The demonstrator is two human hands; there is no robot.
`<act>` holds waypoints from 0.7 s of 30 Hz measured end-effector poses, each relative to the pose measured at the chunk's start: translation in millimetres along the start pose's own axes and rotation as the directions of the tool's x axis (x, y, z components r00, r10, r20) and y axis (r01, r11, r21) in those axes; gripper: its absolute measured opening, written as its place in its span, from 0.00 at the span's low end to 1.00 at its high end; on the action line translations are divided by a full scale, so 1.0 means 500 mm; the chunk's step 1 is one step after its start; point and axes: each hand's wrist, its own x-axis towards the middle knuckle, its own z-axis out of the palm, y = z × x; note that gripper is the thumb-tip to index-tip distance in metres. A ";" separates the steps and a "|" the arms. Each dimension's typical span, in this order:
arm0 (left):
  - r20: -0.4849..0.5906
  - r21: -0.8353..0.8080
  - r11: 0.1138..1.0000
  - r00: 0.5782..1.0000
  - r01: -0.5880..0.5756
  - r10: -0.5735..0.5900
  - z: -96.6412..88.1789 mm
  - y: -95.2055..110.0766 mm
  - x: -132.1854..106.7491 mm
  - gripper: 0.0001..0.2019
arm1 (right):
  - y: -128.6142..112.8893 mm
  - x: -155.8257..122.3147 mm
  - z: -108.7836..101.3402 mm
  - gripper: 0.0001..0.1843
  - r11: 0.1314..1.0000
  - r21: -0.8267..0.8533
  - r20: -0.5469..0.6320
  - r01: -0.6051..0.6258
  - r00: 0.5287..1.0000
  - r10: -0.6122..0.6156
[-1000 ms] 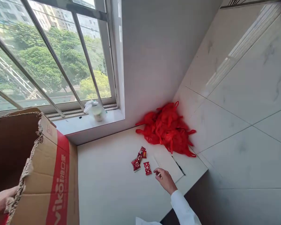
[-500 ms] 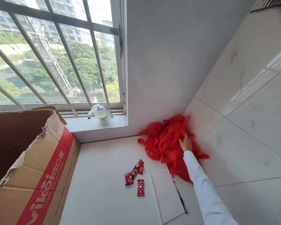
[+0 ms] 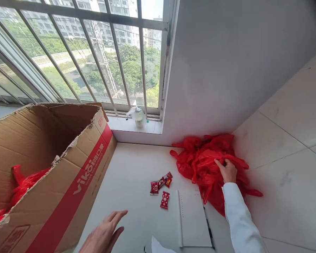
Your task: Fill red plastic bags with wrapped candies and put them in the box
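Note:
A heap of red plastic bags [image 3: 197,161] lies in the corner where the wall meets the tiles. My right hand [image 3: 228,170], in a white sleeve, pinches the handle part of one bag on top of the heap. Low in the picture, my left hand [image 3: 104,233] hovers over the white tabletop with thumb and fingers apart, holding nothing. It is nearest to a large cardboard box [image 3: 68,175], in which more red plastic bags [image 3: 28,184] show. Several small red candy packets [image 3: 160,184] lie between my hands.
An open notebook [image 3: 195,221] with a black pen [image 3: 209,230] beside it lies on the table. A lidded cup in a clear bag [image 3: 139,117] stands on the sill of a barred window. The wall and tiles bound the right side.
The view has turned left, showing more of the box. My left hand has come into view. My right hand has closed on a bag and slightly lifted it.

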 end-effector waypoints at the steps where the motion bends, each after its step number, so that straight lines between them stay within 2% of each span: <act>1: 0.035 0.002 0.999 0.998 -0.049 0.049 -0.003 0.024 0.015 0.17 | -0.004 -0.049 0.000 0.23 0.996 0.085 0.029 0.034 0.999 -0.036; 3: 0.115 0.027 0.993 0.987 -0.112 0.108 -0.001 0.074 0.048 0.16 | -0.022 -0.166 0.015 0.25 0.950 0.307 0.140 0.057 0.985 -0.104; 6: 0.210 -0.003 0.970 0.948 -0.243 0.238 0.028 0.125 0.091 0.17 | -0.070 -0.369 0.075 0.24 0.802 0.589 0.392 -0.101 0.903 -0.174; 8: 0.267 -0.055 0.949 0.911 -0.312 0.315 0.062 0.126 0.108 0.20 | -0.109 -0.495 0.131 0.20 0.726 0.646 0.524 -0.235 0.828 -0.199; 10: 0.330 -0.023 0.956 0.900 -0.292 0.283 0.097 0.095 0.113 0.23 | -0.144 -0.597 0.186 0.16 0.689 0.648 0.601 -0.324 0.773 -0.202; 11: 0.359 0.004 0.963 0.899 -0.270 0.251 0.112 0.071 0.112 0.23 | -0.160 -0.635 0.208 0.15 0.680 0.644 0.618 -0.350 0.762 -0.193; 13: 0.389 0.003 0.969 0.893 -0.246 0.226 0.130 0.013 0.105 0.22 | -0.185 -0.686 0.241 0.13 0.670 0.637 0.636 -0.381 0.751 -0.178; 16: 0.354 -0.073 0.973 0.906 -0.219 0.231 0.134 -0.065 0.090 0.26 | -0.214 -0.713 0.262 0.13 0.650 0.638 0.652 -0.413 0.739 -0.169; 19: 0.214 -0.106 0.973 0.950 -0.206 0.225 0.130 -0.107 0.085 0.33 | -0.237 -0.713 0.272 0.14 0.632 0.641 0.656 -0.436 0.738 -0.157; 21: 0.160 -0.077 0.971 0.959 -0.225 0.235 0.134 -0.122 0.092 0.30 | -0.249 -0.713 0.286 0.13 0.639 0.648 0.642 -0.414 0.749 -0.165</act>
